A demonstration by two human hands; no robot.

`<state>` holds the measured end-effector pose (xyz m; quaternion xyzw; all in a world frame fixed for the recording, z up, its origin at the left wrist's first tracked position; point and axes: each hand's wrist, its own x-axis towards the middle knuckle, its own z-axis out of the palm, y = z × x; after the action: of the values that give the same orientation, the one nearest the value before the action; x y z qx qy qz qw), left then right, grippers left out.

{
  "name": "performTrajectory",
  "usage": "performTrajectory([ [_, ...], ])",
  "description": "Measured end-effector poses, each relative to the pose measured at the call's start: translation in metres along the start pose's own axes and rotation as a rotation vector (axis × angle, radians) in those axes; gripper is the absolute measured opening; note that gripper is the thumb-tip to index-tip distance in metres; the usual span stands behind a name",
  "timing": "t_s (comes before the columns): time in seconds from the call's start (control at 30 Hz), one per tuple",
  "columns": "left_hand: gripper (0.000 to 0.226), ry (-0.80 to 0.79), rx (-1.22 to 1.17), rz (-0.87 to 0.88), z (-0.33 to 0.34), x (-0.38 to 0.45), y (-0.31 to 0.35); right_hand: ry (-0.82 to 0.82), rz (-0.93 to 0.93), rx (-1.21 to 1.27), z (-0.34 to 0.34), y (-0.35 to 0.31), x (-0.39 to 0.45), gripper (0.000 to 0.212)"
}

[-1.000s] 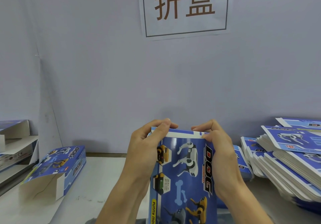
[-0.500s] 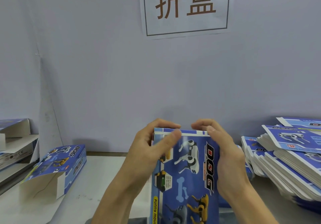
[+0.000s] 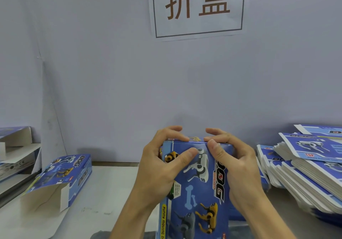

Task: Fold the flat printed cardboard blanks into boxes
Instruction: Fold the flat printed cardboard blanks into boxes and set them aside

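Note:
I hold a blue printed box (image 3: 196, 188) with robot dogs and the word DOG upright in front of me, low in the middle of the view. My left hand (image 3: 162, 166) grips its upper left side, thumb on the front face, fingers curled over the top edge. My right hand (image 3: 235, 166) grips the upper right side the same way, thumb pressing near the top edge. The top flap lies folded down under my fingertips. The box's lower end runs out of view.
A folded blue box (image 3: 61, 177) with an open end lies on the white table (image 3: 111, 192) at left. More boxes (image 3: 14, 149) sit on shelves at far left. A tall stack of flat blanks (image 3: 305, 166) fills the right side. A wall sign (image 3: 197, 7) hangs above.
The top flap, which stood up with its white edge showing, is now pushed down flat. Both hands have slid over the top edge, thumbs moving onto the front face.

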<state>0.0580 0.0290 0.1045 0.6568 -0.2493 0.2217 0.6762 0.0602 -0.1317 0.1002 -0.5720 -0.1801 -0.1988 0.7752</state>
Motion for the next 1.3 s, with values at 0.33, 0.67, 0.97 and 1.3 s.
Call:
performTrajectory([
  [0.33,0.020,0.099,0.007,0.080,-0.008,0.003,-0.002,0.025,-0.109,-0.185,0.008,-0.005,-0.004,0.029],
  [0.67,0.051,0.929,-0.344,-0.063,-0.030,0.013,-0.014,-0.055,-0.486,-0.674,0.040,-0.007,-0.011,0.005],
  [0.97,0.068,0.530,-0.479,-0.439,-0.002,0.010,-0.010,-0.002,0.195,-0.350,0.039,0.012,-0.008,0.052],
  [1.3,0.086,0.044,-0.102,-0.675,0.003,0.004,-0.008,0.182,0.144,0.128,-0.002,0.008,0.009,0.069],
])
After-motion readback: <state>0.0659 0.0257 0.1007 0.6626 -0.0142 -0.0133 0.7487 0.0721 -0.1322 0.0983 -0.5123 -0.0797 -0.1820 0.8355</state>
